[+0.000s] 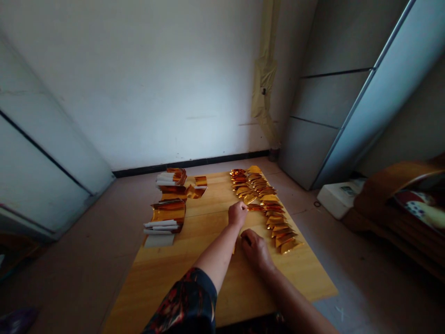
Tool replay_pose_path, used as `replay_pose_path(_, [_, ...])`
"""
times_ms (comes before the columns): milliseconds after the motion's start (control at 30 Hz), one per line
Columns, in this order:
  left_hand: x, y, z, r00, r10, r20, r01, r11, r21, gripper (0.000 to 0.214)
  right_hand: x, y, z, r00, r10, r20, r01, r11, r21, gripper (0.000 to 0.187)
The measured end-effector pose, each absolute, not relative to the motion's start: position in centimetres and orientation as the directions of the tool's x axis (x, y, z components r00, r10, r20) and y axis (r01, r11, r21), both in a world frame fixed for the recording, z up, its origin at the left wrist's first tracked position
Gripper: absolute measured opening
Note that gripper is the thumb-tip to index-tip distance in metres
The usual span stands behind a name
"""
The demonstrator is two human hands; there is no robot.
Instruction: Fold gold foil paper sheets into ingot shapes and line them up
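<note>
My left hand (238,213) is closed in a fist above the middle of the wooden board. Its knuckles lie right beside a folded gold foil paper (256,207), and whether the fingers grip it is hidden. Closer to me, my right hand (256,249) is curled with its fingertips turned down toward the board; what they hold, if anything, cannot be made out. A narrow gold sliver (234,247) shows between my left forearm and right hand. Folded gold foil papers stand overlapping in rows (278,222) along the right side.
The wooden board (208,287) carries stacks of gold foil sheets (169,211) with pale backs at left, and a loose curled sheet (197,191). Behind are a white wall (167,93) and a grey refrigerator (323,102). A white box (337,199) and wooden furniture (392,199) stand right.
</note>
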State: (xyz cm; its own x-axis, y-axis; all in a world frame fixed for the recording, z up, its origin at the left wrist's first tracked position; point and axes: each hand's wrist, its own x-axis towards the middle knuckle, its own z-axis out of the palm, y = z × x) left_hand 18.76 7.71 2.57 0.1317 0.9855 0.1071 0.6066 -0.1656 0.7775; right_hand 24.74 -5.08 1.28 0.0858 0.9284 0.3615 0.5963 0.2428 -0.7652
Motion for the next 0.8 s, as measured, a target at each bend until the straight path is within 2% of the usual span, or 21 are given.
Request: replay_pose_path(800, [17.6,9.0,2.6,0.08,0.985,0.15,0.657,-0.165,0.736,0.016,24.6,-5.3,1.3,0.059,0.928,0.367,0.613,0.257,-0.747,0.016])
